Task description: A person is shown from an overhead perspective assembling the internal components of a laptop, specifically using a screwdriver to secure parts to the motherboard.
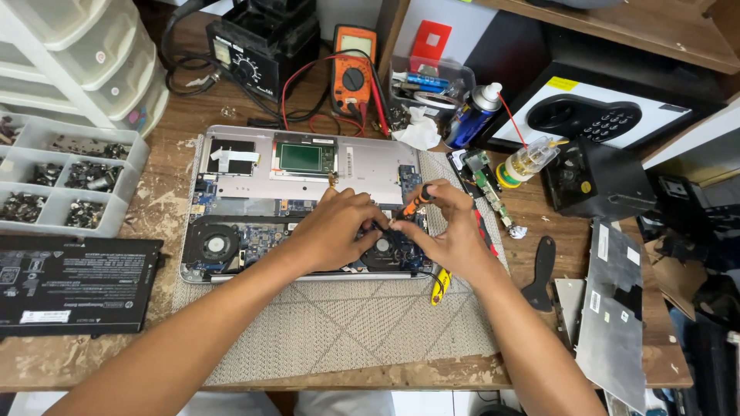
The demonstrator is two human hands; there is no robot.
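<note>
We pinch the screwdriver upright in our right hand over the opened laptop's right fan, while our left hand curls fingertips there, steadying the tip.

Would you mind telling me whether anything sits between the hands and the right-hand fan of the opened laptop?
Nothing visible does. The left hand and right hand already rest over the right fan; the right holds an orange-handled screwdriver whose tip is hidden between the hands.

laptop on mat, battery left
</note>
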